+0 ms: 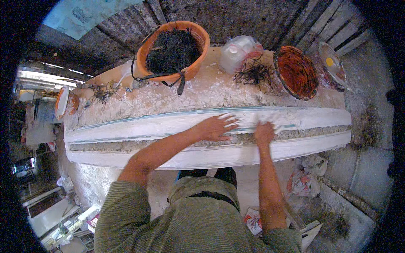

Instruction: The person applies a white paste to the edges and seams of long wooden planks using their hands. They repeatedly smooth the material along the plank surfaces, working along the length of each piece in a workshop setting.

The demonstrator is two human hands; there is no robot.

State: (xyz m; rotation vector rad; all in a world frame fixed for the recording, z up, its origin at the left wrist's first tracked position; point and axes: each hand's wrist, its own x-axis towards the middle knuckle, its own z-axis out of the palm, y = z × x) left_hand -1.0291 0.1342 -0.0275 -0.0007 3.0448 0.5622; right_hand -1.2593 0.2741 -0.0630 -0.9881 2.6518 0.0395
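Across the bench in front of me runs a long white plaster-like strip (pixel 168 126) with teal lines along it. My left hand (pixel 217 127) lies on its surface, palm down, fingers spread and coated white at the tips. Just to the right, my right hand (pixel 265 131) is over the same strip, its whitened fingers apart but blurred by motion. Neither hand shows anything held. Nearer my body lies a second white strip (pixel 211 157), with a rough grey gap (pixel 303 134) between the two.
On the bench's far side stand an orange bucket (pixel 195 69) of dark fibres, a translucent plastic jug (pixel 234 55), a loose clump of dark fibres (pixel 255 74), a round orange-brown basin (pixel 297 71) and a pale container (pixel 333 67). A white-crusted bucket (pixel 67 103) is far left. Crumpled bags (pixel 303 183) lie below right.
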